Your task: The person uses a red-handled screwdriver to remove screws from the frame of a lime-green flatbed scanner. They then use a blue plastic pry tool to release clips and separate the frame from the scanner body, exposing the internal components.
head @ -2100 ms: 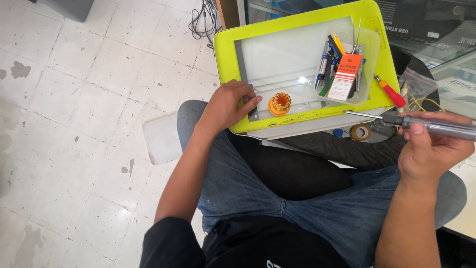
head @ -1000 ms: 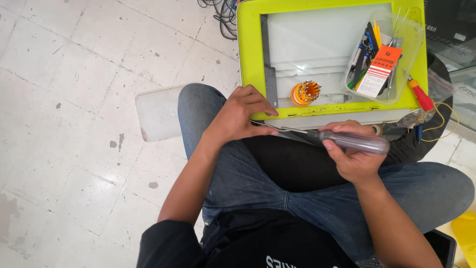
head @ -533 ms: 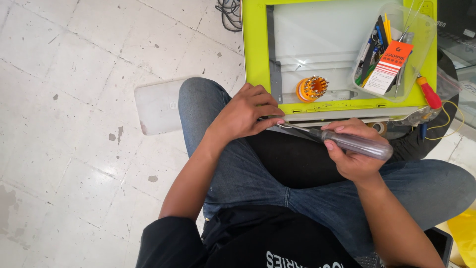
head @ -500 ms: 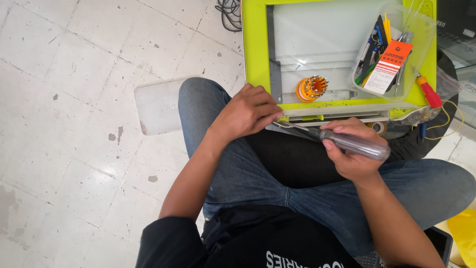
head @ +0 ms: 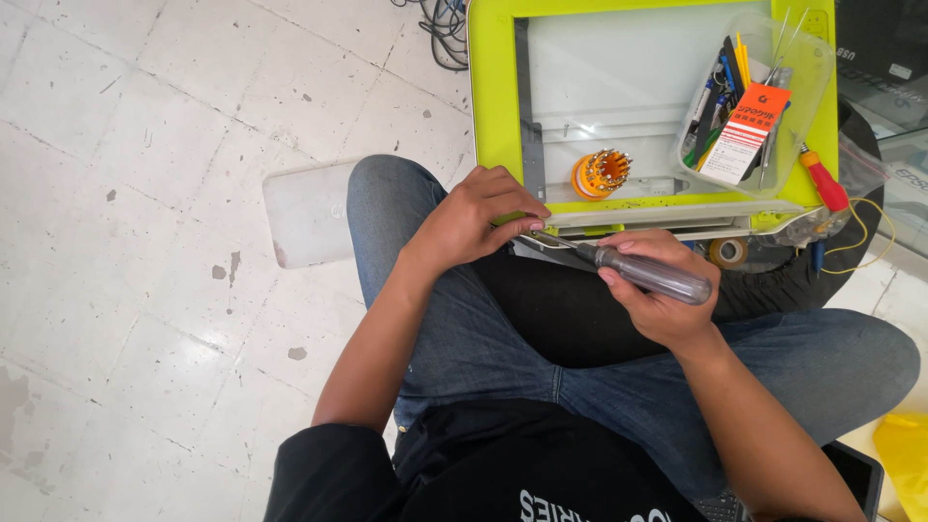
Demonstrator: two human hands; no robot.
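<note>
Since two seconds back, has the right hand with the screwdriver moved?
Yes. The right hand has swung the screwdriver in from off the right corner of the yellow-green device to its near edge, its tip now beside the left hand.

Orange-and-white rectangular label card (head: 746, 132) inside the clear plastic tool container (head: 812, 87), upper right

Screwdriver (head: 638, 274): clear, glossy plastic handle catching the light, thin bright metal shaft. Device frame (head: 491, 106): smooth lime-green plastic with a matt white panel showing inside. Bit holder (head: 601, 173): orange plastic, shiny metal bits gleaming. Tool tub (head: 812, 87): transparent glossy plastic. Jeans (head: 454, 338): blue woven denim, matt. Floor tiles (head: 145, 193): pale, worn, showing scuffs.
</note>
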